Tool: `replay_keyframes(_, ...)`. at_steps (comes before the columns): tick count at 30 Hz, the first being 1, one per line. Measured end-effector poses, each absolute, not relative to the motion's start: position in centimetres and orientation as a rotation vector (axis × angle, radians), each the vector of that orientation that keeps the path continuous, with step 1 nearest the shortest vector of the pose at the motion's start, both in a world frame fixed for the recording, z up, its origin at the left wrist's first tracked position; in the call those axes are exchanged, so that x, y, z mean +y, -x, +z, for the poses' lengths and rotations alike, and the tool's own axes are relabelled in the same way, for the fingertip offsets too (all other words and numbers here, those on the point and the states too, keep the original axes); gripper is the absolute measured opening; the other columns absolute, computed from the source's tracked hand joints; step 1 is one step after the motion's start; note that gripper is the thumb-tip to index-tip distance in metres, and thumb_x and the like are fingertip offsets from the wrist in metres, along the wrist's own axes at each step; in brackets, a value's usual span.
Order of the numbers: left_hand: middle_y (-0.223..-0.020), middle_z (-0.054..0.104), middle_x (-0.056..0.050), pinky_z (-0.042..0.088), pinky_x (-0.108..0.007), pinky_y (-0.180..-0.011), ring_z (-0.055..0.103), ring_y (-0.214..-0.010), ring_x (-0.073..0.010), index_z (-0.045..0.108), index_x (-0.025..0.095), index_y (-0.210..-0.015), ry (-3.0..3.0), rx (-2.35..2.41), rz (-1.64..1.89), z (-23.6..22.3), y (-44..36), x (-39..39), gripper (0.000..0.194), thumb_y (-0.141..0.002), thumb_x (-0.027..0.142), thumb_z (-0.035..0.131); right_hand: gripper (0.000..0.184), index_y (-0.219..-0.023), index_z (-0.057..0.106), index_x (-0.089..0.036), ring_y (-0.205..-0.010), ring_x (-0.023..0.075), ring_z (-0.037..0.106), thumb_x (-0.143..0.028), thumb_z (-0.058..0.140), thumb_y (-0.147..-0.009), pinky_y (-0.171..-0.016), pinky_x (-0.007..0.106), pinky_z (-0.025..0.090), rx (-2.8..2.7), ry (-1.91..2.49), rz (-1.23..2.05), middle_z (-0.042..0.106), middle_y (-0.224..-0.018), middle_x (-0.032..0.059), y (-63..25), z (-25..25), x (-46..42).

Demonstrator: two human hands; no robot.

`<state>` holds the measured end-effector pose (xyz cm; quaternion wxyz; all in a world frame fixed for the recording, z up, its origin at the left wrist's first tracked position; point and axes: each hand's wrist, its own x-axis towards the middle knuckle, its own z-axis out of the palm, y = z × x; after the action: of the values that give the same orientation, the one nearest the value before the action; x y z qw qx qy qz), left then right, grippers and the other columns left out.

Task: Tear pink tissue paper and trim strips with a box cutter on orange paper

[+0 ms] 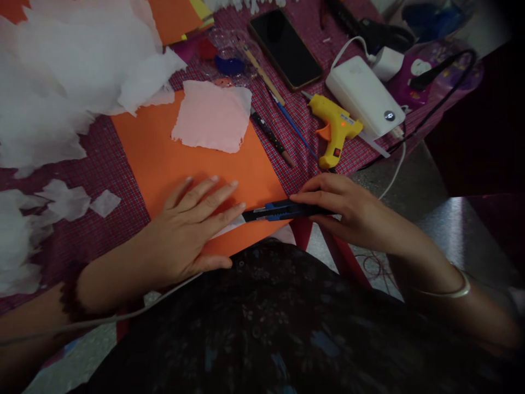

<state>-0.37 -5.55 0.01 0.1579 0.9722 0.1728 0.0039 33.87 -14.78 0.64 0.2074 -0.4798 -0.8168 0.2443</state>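
Observation:
My left hand lies flat with its fingers spread on an orange sheet of paper. Partly under its fingers is a white strip, most of it hidden. A black and blue utility knife lies low across the sheet near the table's front edge, its left end close to my left fingertips. My right hand is closed around the knife's right end. I cannot make out whether its blade is out. Farther back on the orange sheet rests a pink torn-edged piece of paper.
White fluffy torn paper heaps up at the left on the checked cloth. To the right lie a pen, paintbrush, yellow glue gun, phone and white power bank with cables trailing off the edge.

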Motion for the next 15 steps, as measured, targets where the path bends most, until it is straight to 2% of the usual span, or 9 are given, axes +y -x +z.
replay_keyframes(8, -0.17, 0.041, -0.013, 0.017, -0.064, -0.13, 0.034, -0.158, -0.0409, 0.04, 0.025, -0.165, -2.805, 0.544, -0.005, -1.7, 0.2, -6.4, 0.087, -0.096, 0.075, 0.054, 0.043, -0.142, 0.065, -0.03, -0.106, 0.0265, 0.068, -0.019, 0.058, -0.101, -0.091, 0.045, 0.059, -2.297, 1.39, 0.682, 0.07, -0.12, 0.0101, -33.7, 1.0, -15.2)
replay_keyframes(12, -0.169, 0.042, -0.012, 0.02, -0.063, -0.13, 0.035, -0.158, -0.0399, 0.041, 0.026, -0.164, -2.781, 0.579, 0.006, -1.6, 0.1, -6.6, 0.085, -0.097, 0.077, 0.05, 0.049, -0.147, 0.061, -0.035, -0.111, 0.0283, 0.067, -0.018, 0.057, -0.101, -0.096, 0.05, 0.058, -2.251, 1.507, 0.636, 0.068, -0.126, 0.0091, -33.3, 0.9, -17.5)
replay_keyframes(15, -0.17, 0.041, -0.013, 0.02, -0.063, -0.13, 0.034, -0.158, -0.0395, 0.041, 0.025, -0.164, -2.783, 0.589, 0.008, -1.5, 0.1, -6.6, 0.083, -0.099, 0.077, 0.045, 0.048, -0.147, 0.06, -0.032, -0.114, 0.0286, 0.068, -0.017, 0.057, -0.101, -0.098, 0.049, 0.057, -2.2, 1.581, 0.608, 0.068, -0.128, 0.0104, -32.9, 0.6, -19.6)
